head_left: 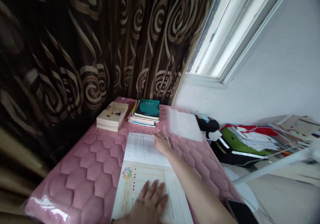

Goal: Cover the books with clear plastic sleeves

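Note:
An open book (147, 164) lies on the pink padded surface, its upper page printed with text and its lower page decorated with a flower and red dots. My left hand (150, 200) rests palm down on the lower page, fingers spread. At the upper page's top right corner is my right hand (162, 143), its fingers drawn together against the paper; their undersides are hidden. Beyond the book stand a stack of cream books (112, 115) and a stack topped by a teal book (147, 109). Clear plastic sheets (185, 124) lie to the right.
A pink quilted surface (82, 184) under plastic carries everything. A dark phone (241, 212) is near my right forearm. To the right, a black and green bag (237, 144) holds papers, beside a white bar (275, 165). Dark patterned curtains (100, 51) hang behind.

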`<action>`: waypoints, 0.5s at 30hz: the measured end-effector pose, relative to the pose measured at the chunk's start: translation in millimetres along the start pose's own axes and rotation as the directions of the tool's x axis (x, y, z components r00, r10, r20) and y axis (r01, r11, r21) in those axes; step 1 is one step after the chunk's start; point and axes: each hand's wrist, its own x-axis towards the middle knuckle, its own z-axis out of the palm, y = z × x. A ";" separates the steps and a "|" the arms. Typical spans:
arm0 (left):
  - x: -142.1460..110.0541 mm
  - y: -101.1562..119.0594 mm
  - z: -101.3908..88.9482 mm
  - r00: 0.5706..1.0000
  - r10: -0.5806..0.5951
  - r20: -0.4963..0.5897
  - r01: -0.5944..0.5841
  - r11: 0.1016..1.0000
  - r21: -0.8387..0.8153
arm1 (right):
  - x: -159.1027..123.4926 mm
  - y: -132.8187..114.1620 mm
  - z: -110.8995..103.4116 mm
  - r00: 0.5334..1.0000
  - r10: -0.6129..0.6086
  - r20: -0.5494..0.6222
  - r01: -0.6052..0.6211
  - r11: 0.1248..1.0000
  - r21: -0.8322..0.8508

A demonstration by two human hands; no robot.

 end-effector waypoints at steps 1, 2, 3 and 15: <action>-2.0 -1.3 -1.0 1.000 0.021 -0.022 -0.020 0.999 0.033 | 2.8 -1.7 0.4 1.000 0.005 0.005 -0.005 1.000 0.004; -3.8 -2.0 -1.8 0.998 0.045 -0.042 -0.042 0.997 0.066 | 5.4 -2.3 0.5 1.000 0.012 0.008 -0.012 1.000 0.007; -5.3 -2.2 -2.4 0.996 0.068 -0.058 -0.062 0.993 0.095 | 7.7 -1.9 0.2 1.000 0.020 0.010 -0.020 1.000 0.009; -3.2 13.0 31.9 0.957 0.245 -0.154 -0.222 0.963 0.151 | 23.6 13.8 -10.5 0.999 0.033 0.017 -0.034 0.999 0.043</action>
